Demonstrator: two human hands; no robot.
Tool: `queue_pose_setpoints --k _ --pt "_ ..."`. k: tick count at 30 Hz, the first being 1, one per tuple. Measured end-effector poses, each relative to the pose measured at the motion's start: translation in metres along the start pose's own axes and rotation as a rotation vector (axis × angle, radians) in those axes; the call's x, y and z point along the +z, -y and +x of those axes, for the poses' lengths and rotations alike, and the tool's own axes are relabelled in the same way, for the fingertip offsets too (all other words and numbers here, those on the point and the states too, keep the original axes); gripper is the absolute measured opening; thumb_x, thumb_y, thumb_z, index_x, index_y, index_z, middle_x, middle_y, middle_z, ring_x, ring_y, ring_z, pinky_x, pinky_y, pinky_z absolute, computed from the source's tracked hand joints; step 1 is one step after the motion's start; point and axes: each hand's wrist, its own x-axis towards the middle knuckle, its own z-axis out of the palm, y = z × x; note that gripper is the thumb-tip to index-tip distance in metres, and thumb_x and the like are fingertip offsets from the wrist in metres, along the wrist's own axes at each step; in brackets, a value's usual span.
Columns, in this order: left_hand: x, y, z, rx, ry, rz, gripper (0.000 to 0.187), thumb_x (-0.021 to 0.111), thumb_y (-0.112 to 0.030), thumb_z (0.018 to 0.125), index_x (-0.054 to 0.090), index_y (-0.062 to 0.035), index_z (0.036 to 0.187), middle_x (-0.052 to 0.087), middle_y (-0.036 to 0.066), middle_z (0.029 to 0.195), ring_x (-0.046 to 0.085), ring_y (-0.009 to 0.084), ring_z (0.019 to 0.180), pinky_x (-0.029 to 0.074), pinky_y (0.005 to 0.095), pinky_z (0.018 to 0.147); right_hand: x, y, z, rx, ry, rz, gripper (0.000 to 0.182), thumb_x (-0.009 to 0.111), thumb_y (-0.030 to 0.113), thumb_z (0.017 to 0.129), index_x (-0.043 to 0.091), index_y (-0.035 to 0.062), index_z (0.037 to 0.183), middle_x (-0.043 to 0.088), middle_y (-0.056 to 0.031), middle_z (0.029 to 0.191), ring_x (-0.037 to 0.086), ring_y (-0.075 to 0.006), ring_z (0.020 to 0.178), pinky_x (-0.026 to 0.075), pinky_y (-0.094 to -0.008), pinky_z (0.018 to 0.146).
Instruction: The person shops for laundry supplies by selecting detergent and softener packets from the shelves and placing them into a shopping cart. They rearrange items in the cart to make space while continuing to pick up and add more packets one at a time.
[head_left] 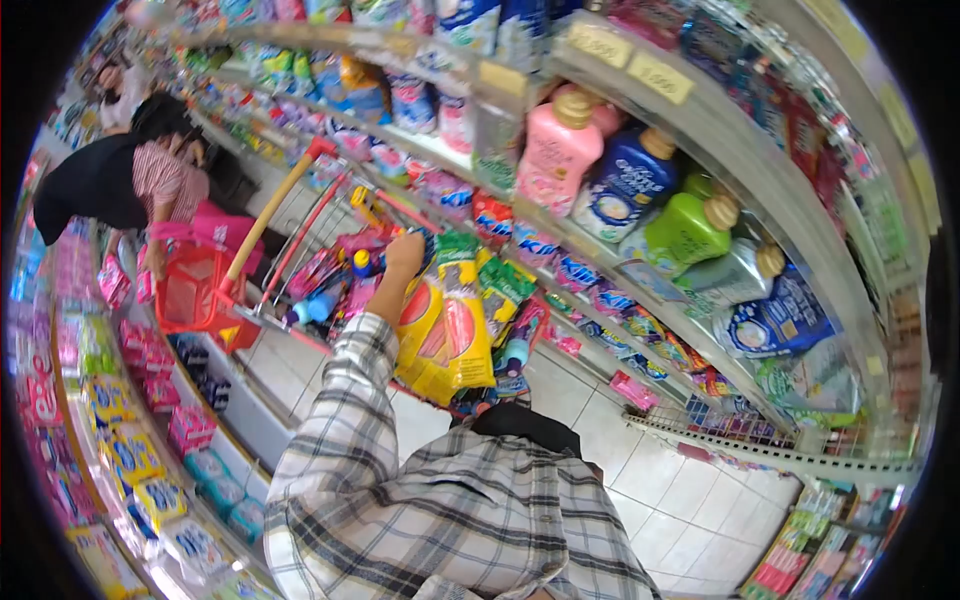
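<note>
My left hand (405,256), at the end of a plaid sleeve, reaches into a loaded shopping cart (290,265). Its fingers curl down over a dark blue item among the goods; what exactly they hold is hidden. Right beside the wrist lies a large yellow pack (448,335) with a green top and reddish round pictures. A second green and yellow pack (503,290) leans against it. On the other side of the hand are a bottle with a yellow cap (362,262) and a light blue bottle (318,306). My right hand does not show.
Shelves with pink, blue and green bottles (683,232) rise close on the right. Stocked shelves (130,440) curve along the left. A person (120,185) bends beside a red basket (195,285) near the cart's wooden-looking handle (265,220). White floor tiles (660,500) show at lower right.
</note>
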Motion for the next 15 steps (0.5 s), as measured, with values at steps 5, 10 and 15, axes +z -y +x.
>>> queue_pose_setpoints --k 5,10,15 --pt "-0.057 -0.028 -0.012 0.012 -0.099 -0.029 0.018 0.054 -0.019 0.083 0.068 -0.0071 0.086 0.067 0.019 0.083 0.067 0.0363 0.077 0.054 0.0466 0.065 0.004 0.006 0.004 0.025 -0.034 0.001 0.036 0.060 0.020 0.085 0.058 -0.0080 0.108 0.068 -0.0185 0.077 0.064 -0.0239 0.059 0.052 -0.0353 0.052" --pt "-0.218 -0.075 -0.038 0.220 -0.331 -0.060 0.022 0.056 -0.025 0.084 0.067 -0.0108 0.098 0.066 0.017 0.072 0.066 0.0358 0.068 0.053 0.0462 0.062 0.008 -0.015 0.015 0.025 -0.040 -0.175 0.035 0.063 0.025 0.084 0.064 -0.0058 0.101 0.069 -0.0186 0.082 0.066 -0.0236 0.066 0.052 -0.0349 0.058" --pt "-0.386 -0.171 -0.087 0.464 -0.573 -0.529 0.023 0.060 -0.027 0.088 0.064 -0.0069 0.098 0.067 0.013 0.079 0.065 0.0313 0.072 0.049 0.0402 0.061 0.007 -0.055 0.050 -0.070 0.028 -0.224 0.037 0.065 0.029 0.082 0.066 -0.0053 0.094 0.069 -0.0157 0.084 0.066 -0.0234 0.076 0.052 -0.0343 0.069"
